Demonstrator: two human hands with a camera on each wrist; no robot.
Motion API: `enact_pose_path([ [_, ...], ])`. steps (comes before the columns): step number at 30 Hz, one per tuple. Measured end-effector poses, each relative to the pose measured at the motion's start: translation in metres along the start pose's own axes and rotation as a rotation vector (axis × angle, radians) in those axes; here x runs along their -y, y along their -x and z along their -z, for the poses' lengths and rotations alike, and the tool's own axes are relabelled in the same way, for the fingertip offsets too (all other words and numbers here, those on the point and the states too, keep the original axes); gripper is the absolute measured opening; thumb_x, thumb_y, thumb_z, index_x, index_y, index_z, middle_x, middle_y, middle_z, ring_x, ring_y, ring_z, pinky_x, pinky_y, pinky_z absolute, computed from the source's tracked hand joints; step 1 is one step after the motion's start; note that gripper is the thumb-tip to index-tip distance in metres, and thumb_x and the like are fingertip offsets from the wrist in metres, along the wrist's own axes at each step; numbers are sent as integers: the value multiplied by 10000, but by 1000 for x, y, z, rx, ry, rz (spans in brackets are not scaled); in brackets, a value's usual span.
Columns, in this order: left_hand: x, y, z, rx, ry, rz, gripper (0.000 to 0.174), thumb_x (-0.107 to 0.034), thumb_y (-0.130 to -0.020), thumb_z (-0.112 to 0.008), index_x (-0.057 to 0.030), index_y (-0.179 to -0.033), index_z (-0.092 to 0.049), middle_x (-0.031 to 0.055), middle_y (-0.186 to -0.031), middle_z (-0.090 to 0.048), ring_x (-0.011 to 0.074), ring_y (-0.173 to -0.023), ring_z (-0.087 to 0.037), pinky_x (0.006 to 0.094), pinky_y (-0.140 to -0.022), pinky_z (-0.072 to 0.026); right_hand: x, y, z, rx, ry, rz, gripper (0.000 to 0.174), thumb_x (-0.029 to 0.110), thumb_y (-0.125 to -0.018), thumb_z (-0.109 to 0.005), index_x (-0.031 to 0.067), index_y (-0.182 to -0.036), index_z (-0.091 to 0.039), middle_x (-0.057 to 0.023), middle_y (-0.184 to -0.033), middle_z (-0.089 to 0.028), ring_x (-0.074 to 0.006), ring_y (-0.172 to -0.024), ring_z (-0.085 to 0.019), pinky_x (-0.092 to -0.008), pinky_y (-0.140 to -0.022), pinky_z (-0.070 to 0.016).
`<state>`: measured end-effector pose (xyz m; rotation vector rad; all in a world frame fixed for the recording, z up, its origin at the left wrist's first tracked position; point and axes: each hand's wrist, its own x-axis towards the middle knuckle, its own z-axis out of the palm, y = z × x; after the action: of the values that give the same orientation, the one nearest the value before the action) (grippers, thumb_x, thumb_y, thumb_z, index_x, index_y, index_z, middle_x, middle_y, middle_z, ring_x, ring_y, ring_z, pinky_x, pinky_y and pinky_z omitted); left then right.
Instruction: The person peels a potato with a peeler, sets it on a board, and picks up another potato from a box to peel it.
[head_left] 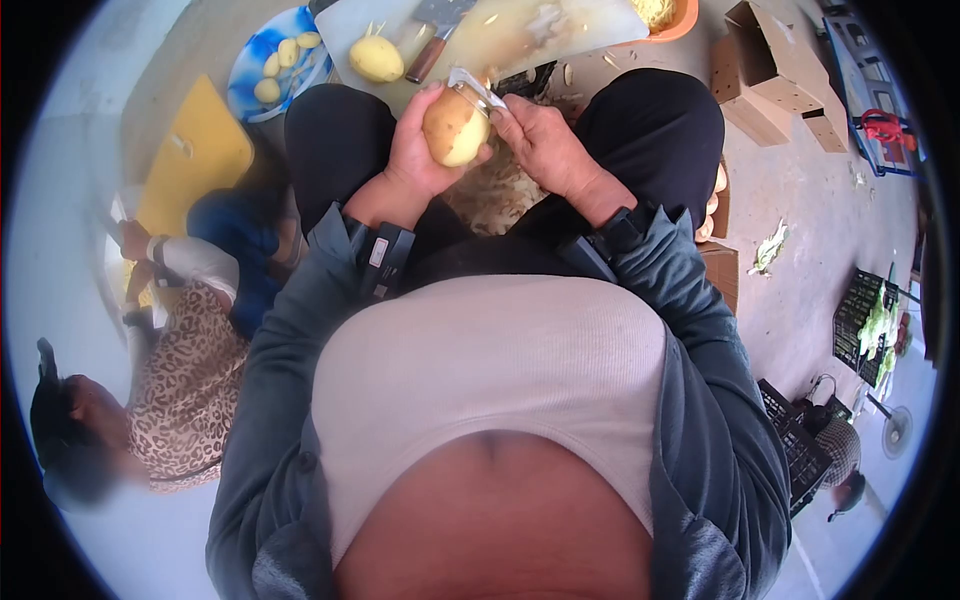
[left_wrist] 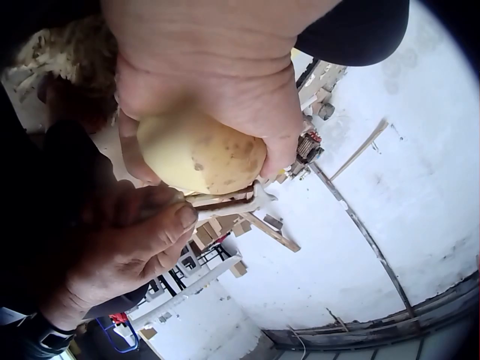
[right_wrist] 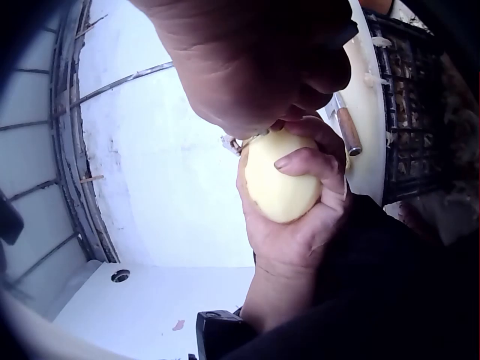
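Note:
A partly peeled potato (head_left: 456,126), brown skin on one side and pale flesh on the other, is gripped by the left hand (head_left: 415,150). The right hand (head_left: 552,145) holds a peeler (head_left: 474,90) whose head lies against the upper part of the potato. In the left wrist view the potato (left_wrist: 201,154) shows brown spots, with the peeler (left_wrist: 232,202) along its edge. The right wrist view shows pale flesh on the potato (right_wrist: 283,178) with left-hand fingers curled round it; the right hand (right_wrist: 255,67) hides most of the peeler.
A cutting board (head_left: 545,35) ahead bears a peeled potato (head_left: 376,59) and a wooden-handled knife (head_left: 427,60). Several peeled potatoes lie in a blue-and-white basin (head_left: 240,85). An orange bowl (head_left: 684,18) and cardboard boxes (head_left: 780,70) stand to the right. Another person (head_left: 190,380) is at the left.

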<state>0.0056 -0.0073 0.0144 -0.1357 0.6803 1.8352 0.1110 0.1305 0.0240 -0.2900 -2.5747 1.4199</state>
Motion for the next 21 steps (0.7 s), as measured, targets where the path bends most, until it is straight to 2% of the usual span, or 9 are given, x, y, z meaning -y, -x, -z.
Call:
enact_pose_path([
  [5,1,-2,1,-56,20,17,402,-412,-855,-506,-121,-1130,-544,46,-1032,-591,191,-892,-548,358,-638,-467,-1,-2,-1,2,28,-24,272,237,-916,-492,-23,-838,-499,-260,-717,-572,-449,-742,-557,-463,-640,-458],
  [11,2,-1,8,-54,68,24,399,-419,-852,-505,-116,-1105,-564,48,-1035,-595,200,-902,-548,369,-662,-475,0,0,-5,40,45,2,253,229,-914,-489,-18,-858,-501,-255,-720,-576,-443,-743,-560,-466,-643,-458],
  [21,2,-3,9,-163,85,46,366,-423,-844,-510,-133,-1060,-569,50,-1011,-598,216,-887,-556,388,-669,-476,2,3,-6,69,31,-1,241,220,-912,-492,-14,-857,-499,-252,-715,-570,-440,-735,-560,-458,-629,-456],
])
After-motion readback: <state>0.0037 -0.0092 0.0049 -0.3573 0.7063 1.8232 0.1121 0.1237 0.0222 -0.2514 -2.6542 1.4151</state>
